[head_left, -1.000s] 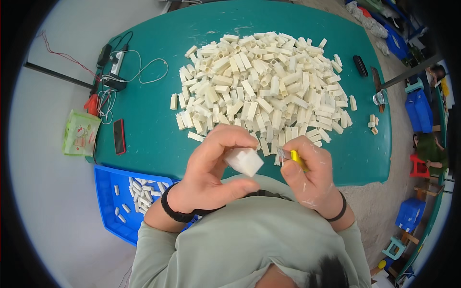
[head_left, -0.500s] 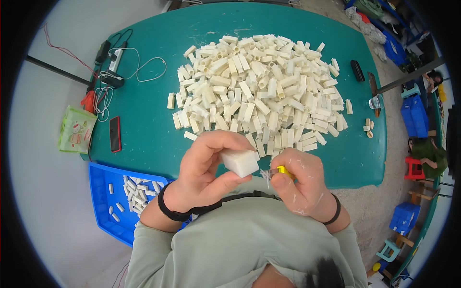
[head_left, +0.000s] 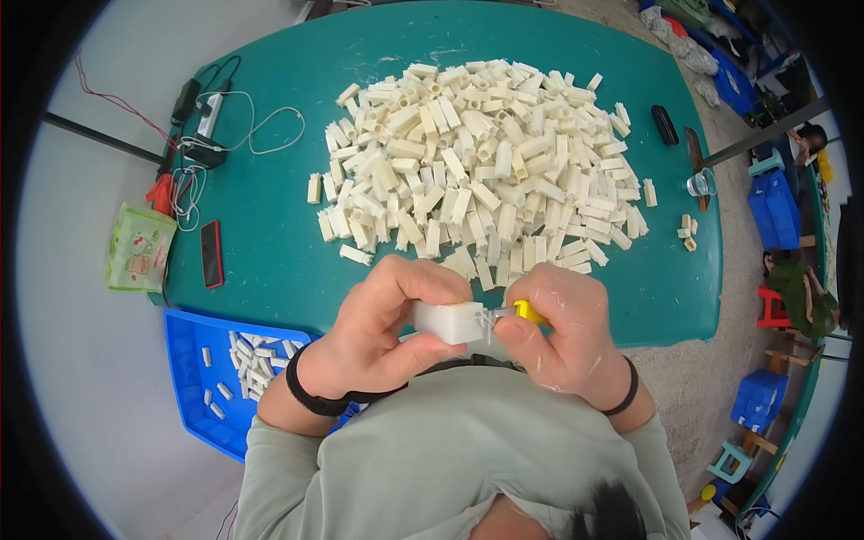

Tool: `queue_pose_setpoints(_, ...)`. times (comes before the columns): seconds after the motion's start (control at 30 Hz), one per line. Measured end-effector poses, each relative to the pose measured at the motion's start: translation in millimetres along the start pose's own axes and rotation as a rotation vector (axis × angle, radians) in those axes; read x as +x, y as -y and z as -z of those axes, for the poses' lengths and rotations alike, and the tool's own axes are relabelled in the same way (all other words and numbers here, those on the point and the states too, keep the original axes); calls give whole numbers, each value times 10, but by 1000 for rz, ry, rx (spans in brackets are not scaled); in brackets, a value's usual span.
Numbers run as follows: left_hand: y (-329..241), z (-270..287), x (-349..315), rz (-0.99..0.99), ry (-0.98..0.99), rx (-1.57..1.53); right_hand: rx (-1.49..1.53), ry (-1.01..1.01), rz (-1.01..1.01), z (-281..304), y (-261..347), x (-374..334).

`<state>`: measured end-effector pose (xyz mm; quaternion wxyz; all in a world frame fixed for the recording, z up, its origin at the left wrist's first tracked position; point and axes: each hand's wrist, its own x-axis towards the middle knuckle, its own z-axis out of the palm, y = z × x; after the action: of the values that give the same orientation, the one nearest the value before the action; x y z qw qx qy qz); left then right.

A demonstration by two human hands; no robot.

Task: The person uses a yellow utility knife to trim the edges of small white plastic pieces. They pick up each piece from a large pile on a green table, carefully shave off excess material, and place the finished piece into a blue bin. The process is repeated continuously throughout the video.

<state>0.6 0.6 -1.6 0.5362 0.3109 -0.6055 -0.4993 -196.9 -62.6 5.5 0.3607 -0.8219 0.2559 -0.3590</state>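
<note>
My left hand (head_left: 382,324) grips a white rectangular block (head_left: 447,322) between thumb and fingers, its end face turned toward the right. In my right hand (head_left: 567,328) is a yellow-handled utility knife (head_left: 529,312). Its blade lies at the right end of the block, with thin white shavings clinging there; whether the edge touches the block cannot be made out. Beyond both hands a big heap of cream-white rectangular tubes (head_left: 486,166) covers the middle of the green table (head_left: 297,288).
Left of me stands a blue bin (head_left: 193,378) with small white pieces. A phone (head_left: 211,255), a power strip (head_left: 212,117) with cables and a green-white packet (head_left: 141,247) are along the left edge. At the right sit a black case (head_left: 665,125) and a clear cup (head_left: 701,183).
The knife and block have come together, the blade now at the block's end. The block has turned more level, and my right hand has shifted slightly left and up.
</note>
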Motion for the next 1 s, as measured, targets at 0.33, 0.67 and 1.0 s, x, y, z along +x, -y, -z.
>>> queue_pose_setpoints(0.33, -41, -10, -55, 73, 164, -183, -115, -99, -56, -25, -36, 35)
queue_pose_setpoints(0.67, -21, 107, 29, 20, -75, -18, 256, 30, -331, -5, 60, -15)
queue_pose_setpoints(1.0, -81, 35, -6, 14, -265, 197, 297, 65, -355, -71, 6, -61)
